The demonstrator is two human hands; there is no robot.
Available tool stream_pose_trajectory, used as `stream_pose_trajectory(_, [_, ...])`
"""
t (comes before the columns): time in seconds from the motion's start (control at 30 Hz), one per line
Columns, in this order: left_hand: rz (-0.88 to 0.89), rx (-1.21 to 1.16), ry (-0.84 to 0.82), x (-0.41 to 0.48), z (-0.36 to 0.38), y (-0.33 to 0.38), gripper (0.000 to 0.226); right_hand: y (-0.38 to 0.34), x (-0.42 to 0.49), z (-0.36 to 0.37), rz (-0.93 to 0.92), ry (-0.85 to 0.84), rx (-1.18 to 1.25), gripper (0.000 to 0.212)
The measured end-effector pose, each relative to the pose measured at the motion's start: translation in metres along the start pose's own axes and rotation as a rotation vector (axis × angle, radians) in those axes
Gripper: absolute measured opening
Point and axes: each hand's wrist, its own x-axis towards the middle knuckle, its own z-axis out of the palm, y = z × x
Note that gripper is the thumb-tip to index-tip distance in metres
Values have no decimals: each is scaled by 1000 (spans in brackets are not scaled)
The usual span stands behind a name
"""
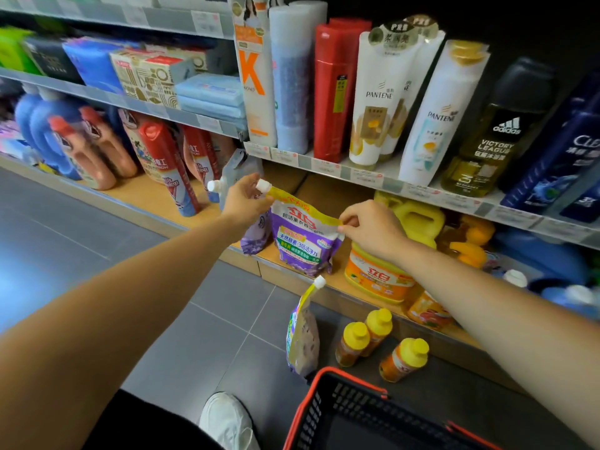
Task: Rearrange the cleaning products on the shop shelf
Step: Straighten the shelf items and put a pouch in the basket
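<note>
A purple and yellow detergent refill pouch [300, 237] with a white spout cap stands on the wooden bottom shelf [156, 198]. My left hand [245, 198] grips its top left corner by the spout. My right hand [370, 227] pinches its top right corner. A second purple pouch [256, 232] stands partly hidden behind it, and a grey pouch [235, 175] with a white cap leans further back. Another purple pouch [303, 332] stands on the floor below the shelf edge.
Yellow and orange dish-soap jugs [380, 274] stand right of the pouch. Three small orange bottles [378, 344] stand on the floor by a black basket with a red rim [328, 381]. Red-capped detergent bottles [165, 164] fill the shelf's left. Shampoo bottles [376, 102] line the shelf above. My white shoe [227, 420] is on the grey tiles.
</note>
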Motion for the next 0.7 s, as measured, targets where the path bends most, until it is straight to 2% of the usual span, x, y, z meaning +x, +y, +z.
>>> stream_pose_trajectory(0.1, [-65, 22, -39, -15, 8, -12, 71, 7, -15, -8, -104, 76, -76, 31])
stream_pose_trajectory(0.2, [-154, 116, -125, -35, 23, -24, 63, 26, -28, -17, -206, 155, -228, 39])
stream_pose_trajectory(0.3, [-173, 231, -193, -51, 42, -42, 52, 50, -36, -21, -131, 43, -372, 64])
stream_pose_trajectory(0.37, [-174, 244, -200, -57, 56, -56, 60, 64, -40, -18, -42, -53, -374, 82])
stream_pose_trajectory(0.5, [-178, 179, -107, -61, 84, -80, 107, 80, -48, -4, -45, -73, -372, 102])
stream_pose_trajectory(0.57, [-161, 205, -36, -57, 97, -92, 114, 85, -49, 2, -70, -20, -400, 102])
stream_pose_trajectory(0.7, [-130, 274, 119, -49, 113, -111, 110, 89, -50, 9, -85, 38, -432, 103])
